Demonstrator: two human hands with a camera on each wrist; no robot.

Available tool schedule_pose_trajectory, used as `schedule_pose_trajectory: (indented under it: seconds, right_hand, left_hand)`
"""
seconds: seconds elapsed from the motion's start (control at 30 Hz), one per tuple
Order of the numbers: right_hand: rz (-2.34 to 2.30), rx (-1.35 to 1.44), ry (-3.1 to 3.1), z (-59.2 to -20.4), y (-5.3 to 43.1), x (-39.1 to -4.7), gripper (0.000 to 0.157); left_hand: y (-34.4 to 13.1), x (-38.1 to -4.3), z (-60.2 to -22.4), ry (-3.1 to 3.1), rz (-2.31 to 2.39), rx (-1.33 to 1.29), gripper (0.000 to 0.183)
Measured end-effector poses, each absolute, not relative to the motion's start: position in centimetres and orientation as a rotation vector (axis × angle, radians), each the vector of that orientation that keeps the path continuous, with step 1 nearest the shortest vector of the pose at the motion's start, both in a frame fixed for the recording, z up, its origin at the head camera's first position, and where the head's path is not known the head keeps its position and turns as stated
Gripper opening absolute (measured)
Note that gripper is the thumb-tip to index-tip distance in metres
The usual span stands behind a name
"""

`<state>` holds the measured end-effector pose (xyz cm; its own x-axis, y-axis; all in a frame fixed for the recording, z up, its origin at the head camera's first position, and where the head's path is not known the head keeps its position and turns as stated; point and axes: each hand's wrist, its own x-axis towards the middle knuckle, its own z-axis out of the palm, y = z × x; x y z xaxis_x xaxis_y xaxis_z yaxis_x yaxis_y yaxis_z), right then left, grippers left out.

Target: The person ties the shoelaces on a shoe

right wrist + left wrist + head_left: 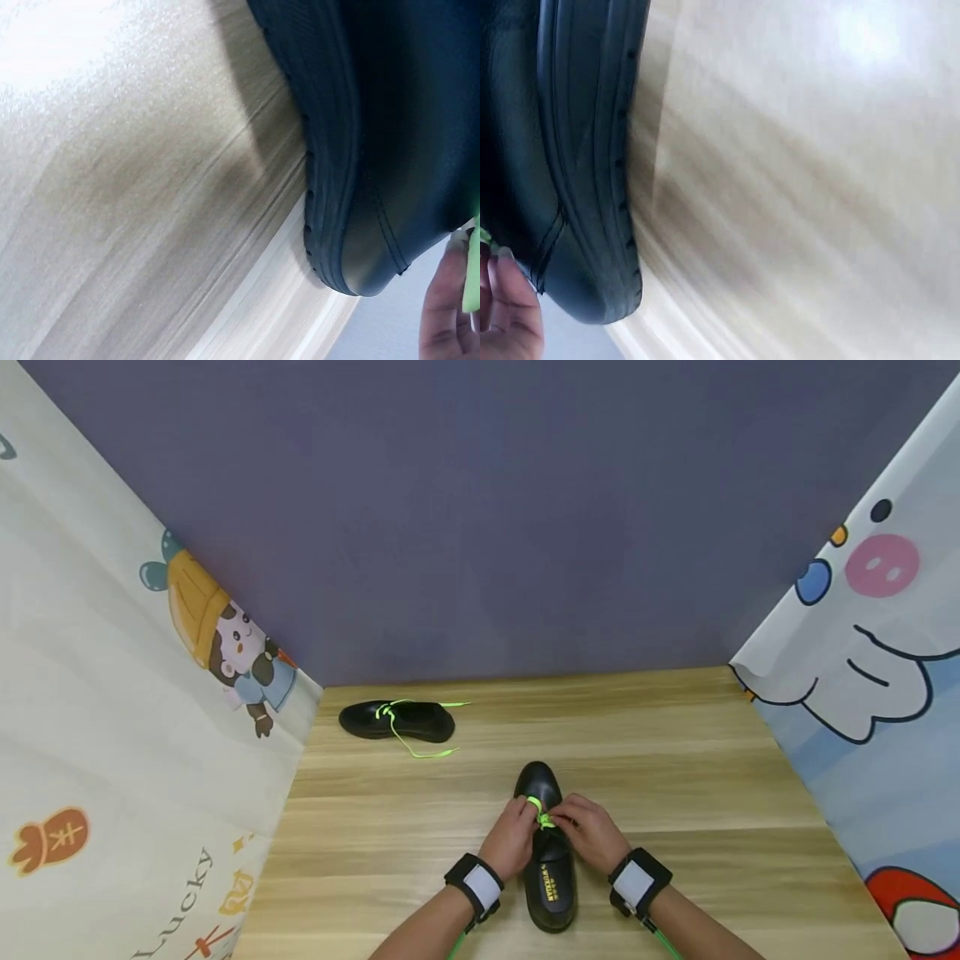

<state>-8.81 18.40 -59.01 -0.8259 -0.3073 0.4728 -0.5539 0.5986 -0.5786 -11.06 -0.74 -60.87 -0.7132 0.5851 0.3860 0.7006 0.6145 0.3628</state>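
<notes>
A black leather shoe stands on the wooden surface with its toe pointing away from me. Bright green shoelace is gathered in a knot and loop over its tongue. My left hand pinches the lace from the left side of the shoe. From the right, my right hand pinches the lace close to the knot. The left wrist view has the shoe's side and sole with fingertips at the lower left. In the right wrist view, fingers hold a green lace end beside the shoe.
A second black shoe lies farther back on the left, its toe to the left and its green lace ends loose. A dark grey-blue panel rises behind the wooden surface. Printed white cloths flank both sides.
</notes>
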Motion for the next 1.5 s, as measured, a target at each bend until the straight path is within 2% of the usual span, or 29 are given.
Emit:
schedule_pose_trajectory:
  seconds: [0.4, 0.87, 1.03, 1.5]
  right_hand:
    - [1.058, 0.686, -2.513, -59.5, 18.0, -9.0, 0.016]
    - [1.066, 0.604, -2.564, -59.3, 17.9, -8.8, 0.017]
    - [1.060, 0.592, -2.589, -59.1, 17.8, -8.7, 0.017]
    - [1.021, 0.572, -2.602, -58.8, 17.6, -8.7, 0.016]
  left_hand:
    - [-1.2, -10.8, -61.5, -2.485, -0.835, -0.911, 0.028]
    - [-1.3, -11.3, -61.8, -2.427, -1.022, -1.038, 0.030]
    - [-1.4, -11.6, -61.8, -2.414, -0.984, -1.112, 0.038]
    - [-1.5, -11.8, -60.6, -2.578, -0.937, -1.094, 0.037]
